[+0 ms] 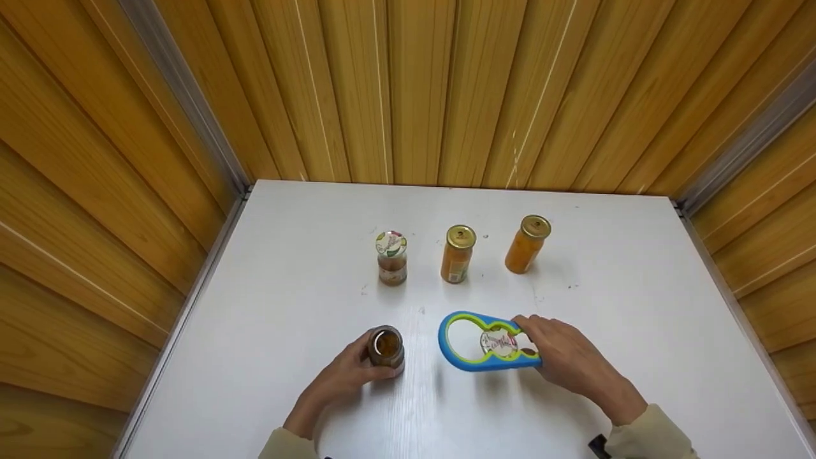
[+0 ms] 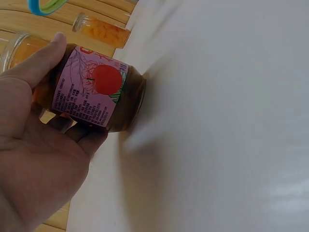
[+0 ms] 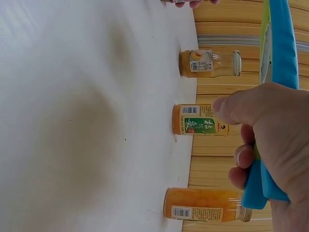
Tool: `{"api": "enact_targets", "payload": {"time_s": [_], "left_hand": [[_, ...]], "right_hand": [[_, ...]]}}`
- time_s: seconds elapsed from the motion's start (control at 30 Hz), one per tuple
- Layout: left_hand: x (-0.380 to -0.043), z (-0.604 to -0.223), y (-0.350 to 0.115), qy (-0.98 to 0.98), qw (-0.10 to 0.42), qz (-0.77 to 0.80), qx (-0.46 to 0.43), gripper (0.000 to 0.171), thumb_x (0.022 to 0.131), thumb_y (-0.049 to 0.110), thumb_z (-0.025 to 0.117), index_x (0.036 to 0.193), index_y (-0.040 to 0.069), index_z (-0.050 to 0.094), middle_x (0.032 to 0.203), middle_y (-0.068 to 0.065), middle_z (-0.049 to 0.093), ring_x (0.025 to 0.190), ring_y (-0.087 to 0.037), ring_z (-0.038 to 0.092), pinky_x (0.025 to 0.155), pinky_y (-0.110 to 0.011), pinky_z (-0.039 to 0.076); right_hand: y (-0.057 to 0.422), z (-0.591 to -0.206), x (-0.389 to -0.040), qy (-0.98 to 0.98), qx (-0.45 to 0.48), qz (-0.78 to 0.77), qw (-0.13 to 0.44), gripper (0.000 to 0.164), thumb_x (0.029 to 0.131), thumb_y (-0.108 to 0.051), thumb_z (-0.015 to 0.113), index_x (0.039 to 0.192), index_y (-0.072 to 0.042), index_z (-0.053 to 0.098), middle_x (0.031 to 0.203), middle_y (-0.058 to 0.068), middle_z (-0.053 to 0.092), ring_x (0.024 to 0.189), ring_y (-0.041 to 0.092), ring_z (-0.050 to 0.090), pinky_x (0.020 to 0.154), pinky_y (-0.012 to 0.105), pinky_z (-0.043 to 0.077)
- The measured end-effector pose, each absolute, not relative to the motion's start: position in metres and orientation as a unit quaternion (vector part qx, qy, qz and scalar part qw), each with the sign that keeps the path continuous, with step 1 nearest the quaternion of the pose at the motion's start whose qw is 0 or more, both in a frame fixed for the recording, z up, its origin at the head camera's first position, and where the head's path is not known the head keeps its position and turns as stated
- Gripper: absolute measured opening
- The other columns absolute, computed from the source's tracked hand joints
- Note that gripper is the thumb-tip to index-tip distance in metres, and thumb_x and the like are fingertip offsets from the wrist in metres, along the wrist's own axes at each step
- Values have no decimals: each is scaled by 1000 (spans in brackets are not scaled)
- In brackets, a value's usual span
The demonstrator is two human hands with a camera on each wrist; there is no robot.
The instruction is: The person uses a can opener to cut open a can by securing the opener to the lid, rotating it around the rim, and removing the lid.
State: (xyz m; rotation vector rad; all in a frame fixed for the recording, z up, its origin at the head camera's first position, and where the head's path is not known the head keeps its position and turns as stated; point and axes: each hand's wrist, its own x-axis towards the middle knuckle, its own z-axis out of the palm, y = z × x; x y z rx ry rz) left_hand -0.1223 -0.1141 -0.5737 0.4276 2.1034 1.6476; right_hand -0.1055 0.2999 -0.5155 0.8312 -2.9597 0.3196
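My left hand (image 1: 341, 376) grips an uncapped glass jar (image 1: 386, 360) upright at the front of the white table. Its pink label (image 2: 89, 84) with a red fruit picture faces the left wrist camera, and dark contents show through the mouth. To the right, my right hand (image 1: 570, 357) holds a blue and green jar opener (image 1: 472, 366) by its handle end, raised above the tabletop. A white printed lid (image 1: 499, 343) sits within the opener's inner notches. In the right wrist view, fingers wrap the blue opener (image 3: 285, 48).
Behind my hands stand a jar with a printed white lid (image 1: 391, 258), a gold-lidded orange jar (image 1: 456, 255) and another gold-lidded jar (image 1: 528, 245). The white table (image 1: 287, 268) meets wood-patterned walls (image 1: 414, 95) at the back and sides.
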Motion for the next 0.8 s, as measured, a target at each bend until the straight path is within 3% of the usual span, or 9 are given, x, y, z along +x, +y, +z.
{"api": "enact_targets", "payload": {"time_s": [0.2,0.47,0.8], "left_hand": [[-125,-573,-134,765,204,598,129,79,91,25,82,157,11,41,155,-11,49,151,-38,31,121,-63,17],[-129,-573,-153,767,194,607,79,83,90,26,83,159,14,38,159,-12,43,153,-38,26,122,-64,14],[-134,-574,-163,762,121,636,25,80,90,21,82,157,14,40,154,-13,48,151,-36,32,122,-58,22]], "right_hand": [[301,-518,-104,-958,265,106,33,77,75,-8,92,141,-9,51,118,7,68,102,21,64,97,47,55],[300,-519,-99,-961,252,110,22,74,78,-7,89,141,-9,51,115,6,68,98,19,63,94,45,55],[299,-517,-101,-959,262,107,29,79,71,-5,93,139,-8,52,117,7,67,100,22,63,92,46,56]]}}
